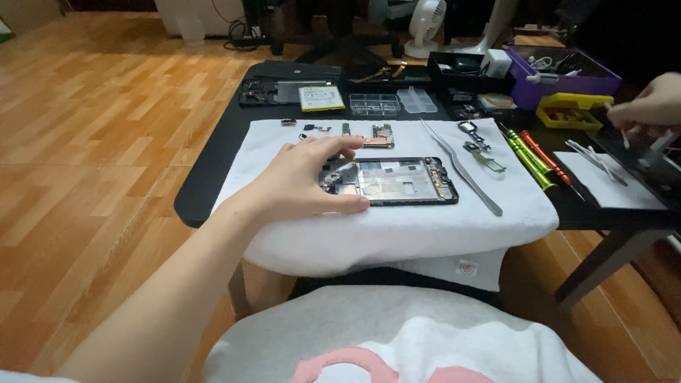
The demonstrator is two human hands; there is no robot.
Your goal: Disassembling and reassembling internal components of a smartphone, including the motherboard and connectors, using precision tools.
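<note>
Resting on the white towel (397, 234), the person's left hand (305, 181) is lying over the left end of an opened phone frame (397, 181). Its fingers (339, 147) are spreading in a loose curve, with the thumb pressing along the frame's near edge and the fingertips touching its far corner. The hand is steadying the frame, not gripping it tight.

The phone frame is sitting flat in the middle of the towel, and shiny metal is showing inside it.

The right hand (649, 106) is reaching far out to the right, over a dark tray (649, 170) at the table's edge. It is pinching a thin white stick (624, 136) between closed fingers.

Long silver tweezers (461, 167) are lying just beside the frame on the right. Green and orange screwdrivers (533, 157) are lying farther right. Small green circuit boards (379, 135) are sitting behind the frame. A yellow-edged battery (320, 98), a clear parts box (374, 104), a purple bin (564, 78) and a yellow case (573, 110) are sitting at the back of the black table (206, 177).
</note>
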